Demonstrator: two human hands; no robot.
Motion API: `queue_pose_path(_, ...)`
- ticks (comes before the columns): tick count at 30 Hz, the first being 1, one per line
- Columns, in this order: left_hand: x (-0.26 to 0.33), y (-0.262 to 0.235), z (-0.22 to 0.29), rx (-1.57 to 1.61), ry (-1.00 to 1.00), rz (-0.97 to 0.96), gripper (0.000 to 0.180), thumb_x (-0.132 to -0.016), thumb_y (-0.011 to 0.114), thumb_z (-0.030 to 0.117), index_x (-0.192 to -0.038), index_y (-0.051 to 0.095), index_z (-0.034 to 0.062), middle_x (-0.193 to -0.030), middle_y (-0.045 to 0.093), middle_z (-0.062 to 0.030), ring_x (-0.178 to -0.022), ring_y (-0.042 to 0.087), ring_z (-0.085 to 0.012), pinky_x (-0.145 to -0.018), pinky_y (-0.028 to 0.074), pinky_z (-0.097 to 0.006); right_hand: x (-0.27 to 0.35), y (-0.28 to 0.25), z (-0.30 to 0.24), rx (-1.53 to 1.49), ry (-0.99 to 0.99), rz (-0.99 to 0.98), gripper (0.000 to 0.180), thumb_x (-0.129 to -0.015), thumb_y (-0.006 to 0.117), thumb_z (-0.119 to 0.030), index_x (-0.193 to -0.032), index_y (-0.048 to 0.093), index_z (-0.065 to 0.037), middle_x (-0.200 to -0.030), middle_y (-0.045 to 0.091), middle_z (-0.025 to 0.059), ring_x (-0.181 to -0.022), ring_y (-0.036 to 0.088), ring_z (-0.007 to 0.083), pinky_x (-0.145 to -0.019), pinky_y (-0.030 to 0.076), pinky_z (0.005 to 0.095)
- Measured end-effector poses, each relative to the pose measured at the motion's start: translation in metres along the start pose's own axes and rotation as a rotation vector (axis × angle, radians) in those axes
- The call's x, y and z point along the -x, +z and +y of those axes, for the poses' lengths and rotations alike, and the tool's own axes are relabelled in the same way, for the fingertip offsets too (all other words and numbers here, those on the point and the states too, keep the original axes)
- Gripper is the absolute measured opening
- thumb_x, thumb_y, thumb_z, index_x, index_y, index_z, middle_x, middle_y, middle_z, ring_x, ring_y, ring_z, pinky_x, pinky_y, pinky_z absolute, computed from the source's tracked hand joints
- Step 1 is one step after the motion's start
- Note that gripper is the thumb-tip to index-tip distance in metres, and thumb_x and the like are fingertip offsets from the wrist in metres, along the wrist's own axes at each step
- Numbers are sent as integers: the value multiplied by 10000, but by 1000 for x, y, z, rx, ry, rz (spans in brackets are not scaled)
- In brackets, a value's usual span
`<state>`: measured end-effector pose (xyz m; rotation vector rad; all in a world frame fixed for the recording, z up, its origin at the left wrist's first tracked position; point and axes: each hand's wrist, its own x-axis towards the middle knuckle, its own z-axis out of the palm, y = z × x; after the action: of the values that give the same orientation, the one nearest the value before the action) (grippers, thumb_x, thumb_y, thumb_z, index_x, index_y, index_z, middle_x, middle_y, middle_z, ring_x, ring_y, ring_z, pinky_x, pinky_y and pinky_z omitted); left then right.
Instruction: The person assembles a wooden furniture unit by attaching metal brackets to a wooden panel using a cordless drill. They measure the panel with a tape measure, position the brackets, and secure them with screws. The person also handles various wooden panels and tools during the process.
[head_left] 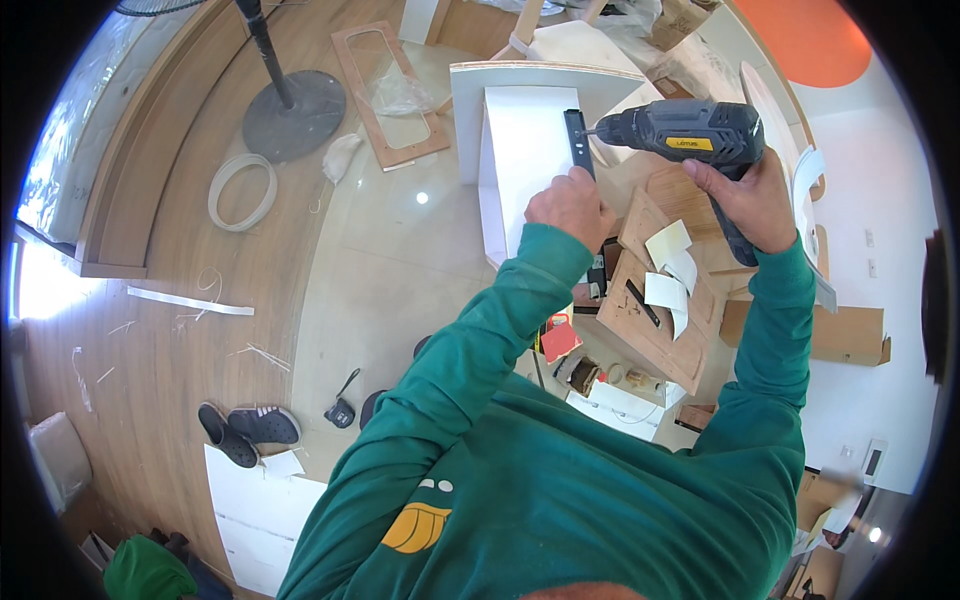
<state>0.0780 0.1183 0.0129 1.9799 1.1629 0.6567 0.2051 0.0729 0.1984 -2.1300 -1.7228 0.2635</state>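
Observation:
My right hand (752, 205) is wrapped round the handle of a dark grey cordless drill (690, 130), which points left. The drill's bit meets or nearly meets a black drawer slide (576, 140); contact is hard to tell. My left hand (572, 208) is closed on the slide's near end, holding it along the right edge of a white box-like drawer (528, 150). A wider light board (530, 75) closes off the drawer's far end. Any screw at the bit is too small to make out.
Right of my left arm, a wooden board (655, 320) carries papers (668, 290) and another black slide (642, 303). On the floor lie a tape measure (341, 410), black clogs (250, 428), a coil of edging (242, 192) and a wooden frame (390, 95). A round-based stand (293, 115) is farther left.

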Motion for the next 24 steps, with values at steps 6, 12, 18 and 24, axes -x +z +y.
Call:
queue_pose_path(6, 0, 0, -2, 8, -2, 18, 392, -760, 645, 351, -885, 546, -6, -808, 640, -173, -725, 663, -339, -653, 532, -442, -2, 5, 1, -106, -91, -31, 353, -794, 758, -145, -1077, 623, 19, -978, 685, 70, -874, 618, 119, -808, 496, 277)
queue_pose_path(12, 2, 2, -1, 37, 7, 29, 380, -754, 647, 335, -890, 545, -5, -807, 637, -173, -718, 660, -341, -651, 530, -445, -4, 3, 1, -60, -55, -30, 390, -772, 766, -175, -1088, 620, 0, -962, 689, 68, -867, 623, 136, -820, 487, 295)
queue_pose_path(18, -1, 0, -1, 36, 3, -7, 364, -749, 646, 315, -879, 544, -9, -816, 643, -177, -717, 660, -343, -657, 530, -446, -17, -2, -19, 66, -89, -85, 419, -745, 756, -223, -1078, 617, -7, -924, 684, 96, -828, 615, 187, -809, 474, 320)
queue_pose_path(24, -4, 5, 1, 47, -1, -2, 357, -743, 642, 305, -881, 548, -10, -795, 646, -169, -725, 665, -338, -668, 532, -442, -50, -7, -43, 213, -175, -294, 420, -745, 743, -215, -1081, 609, -1, -934, 672, 127, -832, 603, 219, -814, 465, 330)
